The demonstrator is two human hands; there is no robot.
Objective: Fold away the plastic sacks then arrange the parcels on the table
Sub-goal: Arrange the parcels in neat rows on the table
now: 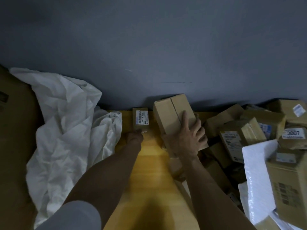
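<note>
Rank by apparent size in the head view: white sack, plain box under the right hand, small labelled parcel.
1. white sack, by far the largest.
2. plain box, under the right hand.
3. labelled parcel, smallest; both boxes lie similarly far away.

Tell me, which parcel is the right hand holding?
The large plain box with a seam down its top, under the right hand. The small labelled box meets the left hand.
</note>
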